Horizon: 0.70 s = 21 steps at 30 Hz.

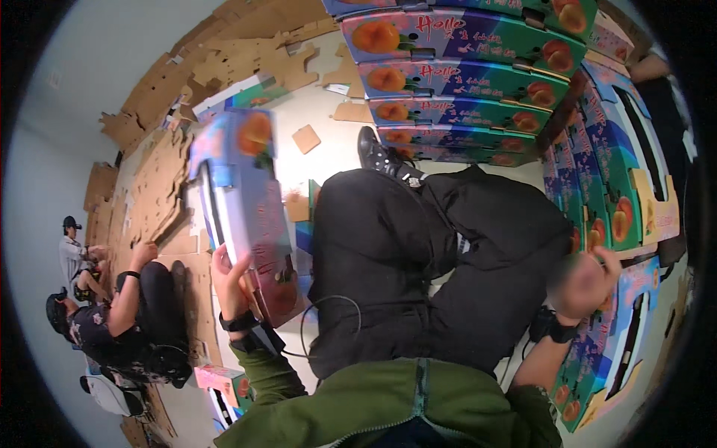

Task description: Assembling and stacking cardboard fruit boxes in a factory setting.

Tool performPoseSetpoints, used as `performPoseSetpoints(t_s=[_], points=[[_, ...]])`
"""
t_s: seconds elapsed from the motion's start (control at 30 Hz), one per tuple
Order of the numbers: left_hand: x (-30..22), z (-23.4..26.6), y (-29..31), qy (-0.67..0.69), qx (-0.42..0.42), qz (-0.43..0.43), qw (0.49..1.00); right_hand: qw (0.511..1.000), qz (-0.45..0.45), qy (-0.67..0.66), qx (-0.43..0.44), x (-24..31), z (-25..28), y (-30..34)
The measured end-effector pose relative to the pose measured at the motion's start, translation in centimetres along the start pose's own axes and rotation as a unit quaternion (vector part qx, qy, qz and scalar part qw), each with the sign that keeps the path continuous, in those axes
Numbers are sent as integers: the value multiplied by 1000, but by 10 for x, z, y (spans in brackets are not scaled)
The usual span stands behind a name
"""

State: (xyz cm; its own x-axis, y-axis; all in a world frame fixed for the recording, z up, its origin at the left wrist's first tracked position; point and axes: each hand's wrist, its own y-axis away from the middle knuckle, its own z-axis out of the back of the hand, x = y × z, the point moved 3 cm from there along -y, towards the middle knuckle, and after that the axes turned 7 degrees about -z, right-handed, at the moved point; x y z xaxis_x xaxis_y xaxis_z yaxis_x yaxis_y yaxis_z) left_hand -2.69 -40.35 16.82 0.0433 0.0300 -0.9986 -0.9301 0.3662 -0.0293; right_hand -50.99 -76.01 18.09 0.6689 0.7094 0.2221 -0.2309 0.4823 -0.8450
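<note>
My left hand (231, 282) grips the lower end of a fruit carton (252, 198) on my left, thumb on its side. The carton is blue, purple and pink with peaches printed on it; it stands tilted and looks smeared by motion. At my right, my right hand (586, 282) is beside a stack of like cartons (606, 164), fingers bent near the lower edge of one. A blur covers most of that hand, so whether it holds anything is unclear. My legs, in black trousers, are folded between the two hands.
A tall stack of peach-printed cartons (455, 82) stands ahead. Flattened brown cardboard (153, 187) lies along the left and far floor. Two people sit at the left, the nearer person (134, 321) in dark clothes. A thin black cable (328, 299) loops by my left thigh.
</note>
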Motion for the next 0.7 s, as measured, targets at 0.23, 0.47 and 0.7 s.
performPoseSetpoints(t_s=[0.23, 0.47, 0.7], points=[[-11, 30, 11, 555, 198, -133, 797, 964, -24, -220, 147, 80, -42, 36], [41, -15, -6, 363, 30, -111, 925, 869, -49, -418, 260, 141, -56, 47], [-24, -115, 44, 578, 234, 19, 782, 827, -97, -469, 295, 154, -68, 22]])
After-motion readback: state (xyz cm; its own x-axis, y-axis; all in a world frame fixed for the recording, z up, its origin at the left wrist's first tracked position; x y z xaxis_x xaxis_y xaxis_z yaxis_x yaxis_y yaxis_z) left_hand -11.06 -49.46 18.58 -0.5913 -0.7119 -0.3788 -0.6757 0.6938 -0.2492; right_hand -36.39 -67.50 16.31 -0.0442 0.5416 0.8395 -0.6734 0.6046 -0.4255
